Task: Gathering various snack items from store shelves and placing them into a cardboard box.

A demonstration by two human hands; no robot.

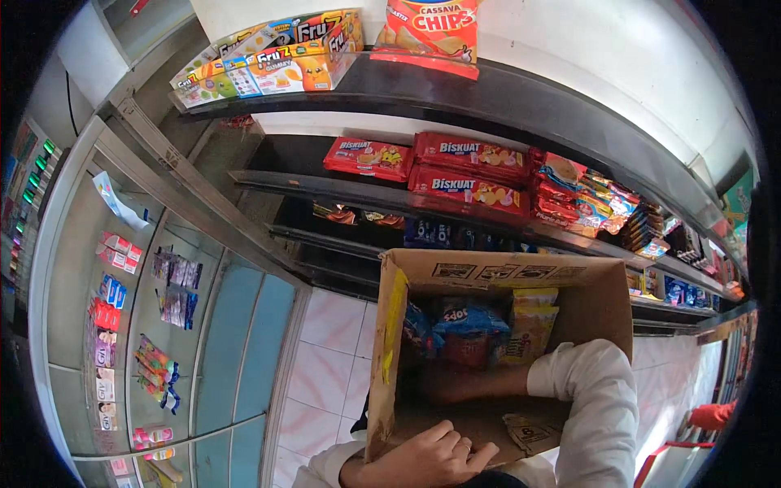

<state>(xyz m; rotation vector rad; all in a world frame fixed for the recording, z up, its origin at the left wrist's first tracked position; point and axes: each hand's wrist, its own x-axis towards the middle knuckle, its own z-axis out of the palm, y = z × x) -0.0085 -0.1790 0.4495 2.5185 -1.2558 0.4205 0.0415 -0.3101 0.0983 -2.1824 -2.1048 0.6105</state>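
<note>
An open cardboard box (506,268) stands before me, with blue snack packets (470,320), a dark red packet (467,349) and yellow packets (532,332) inside. My right hand (454,381) reaches down into the box beside the packets; it is dark and blurred, so whether it grips anything does not show. On the near edge of the box rests my left hand (427,454), its fingers curled over the cardboard and a ring on one finger. A loose cardboard flap (529,432) lies at the near right inside the box.
Beyond the box, black shelves (518,110) carry red biscuit packs (467,189), gummy candy boxes (293,67) and a cassava chips bag (430,30). A glass display case (232,341) with small goods stands at the left. At the far right a red sleeve (714,416) shows.
</note>
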